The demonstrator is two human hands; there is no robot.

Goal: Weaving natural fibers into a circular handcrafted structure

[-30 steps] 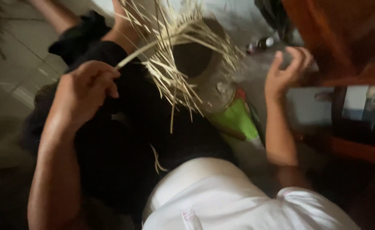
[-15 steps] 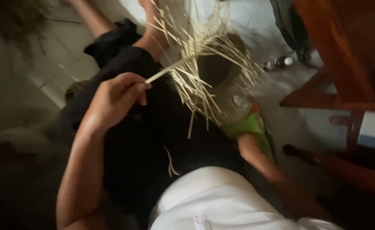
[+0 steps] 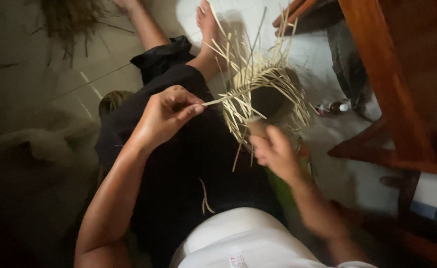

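Note:
A half-woven basket of pale straw strips (image 3: 263, 92) rests on my lap around a dark round mould, with loose strip ends sticking out all round its rim. My left hand (image 3: 166, 114) pinches one long strip (image 3: 223, 98) that runs from my fingers to the basket's rim. My right hand (image 3: 274, 153), blurred, is at the basket's lower edge, touching the strips there; whether it grips one I cannot tell. A green object (image 3: 283, 188) lies under my right forearm.
I sit on a pale tiled floor (image 3: 109, 79) in black trousers, legs stretched forward. A small bottle (image 3: 333, 107) lies on the floor to the right. Orange-brown wooden furniture (image 3: 392, 99) stands close on the right. A bundle of dry fibres (image 3: 69, 20) lies at the far left.
My right hand has come back from the wooden furniture on the right and now sits at the basket's lower edge. My left hand has kept hold of its strip.

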